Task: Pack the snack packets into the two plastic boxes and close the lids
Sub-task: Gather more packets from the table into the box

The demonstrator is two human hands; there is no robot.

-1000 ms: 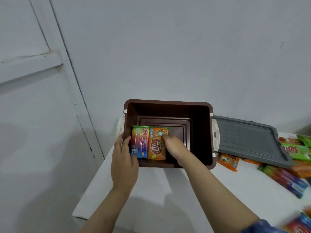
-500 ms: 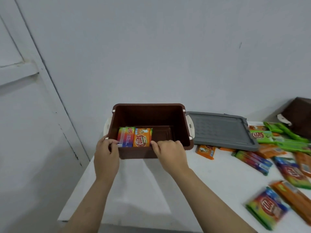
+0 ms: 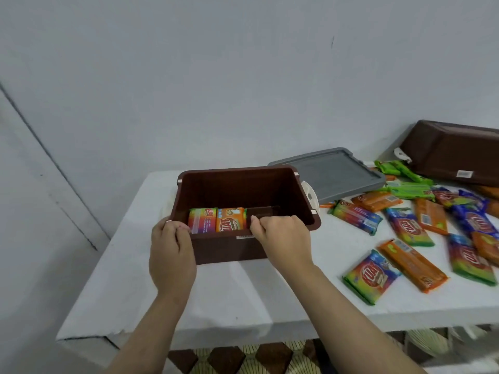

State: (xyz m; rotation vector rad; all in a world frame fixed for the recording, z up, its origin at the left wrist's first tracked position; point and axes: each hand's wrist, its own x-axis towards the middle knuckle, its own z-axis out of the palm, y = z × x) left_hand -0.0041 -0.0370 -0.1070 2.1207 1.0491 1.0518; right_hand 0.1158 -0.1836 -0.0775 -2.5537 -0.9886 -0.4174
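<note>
**A:** From your head camera: where are your hands?

**B:** Both are on the near wall of the open dark-brown plastic box [image 3: 243, 247] on the white counter [image 3: 237, 300]. Your left hand [image 3: 171, 255] grips the near left corner, fingers curled over the rim. Your right hand [image 3: 282, 237] grips the near rim further right, its fingers [image 3: 263, 225] hooked over the edge. Neither holds a packet.

**A:** What is packed so far?

**B:** Two packets stand side by side against the near wall: a rainbow-coloured snack packet [image 3: 202, 221] on the left, touching an orange snack packet [image 3: 231, 222]. The rest of the floor looks bare.

**A:** And what comes next?

**B:** The loose pile of snack packets [image 3: 421, 228] lies well to your right, so your right hand is the nearer one. I judge it should reach while your left steadies the box. The closest piece, a rainbow packet with a red logo [image 3: 371, 276], lies flat with its long axis slanting away to the right.

**A:** The lids?

**B:** A grey plastic lid [image 3: 337, 174] lies flat just behind the box's right end. The second brown plastic box [image 3: 453, 152] lies tipped at the far right, beyond the pile.
</note>
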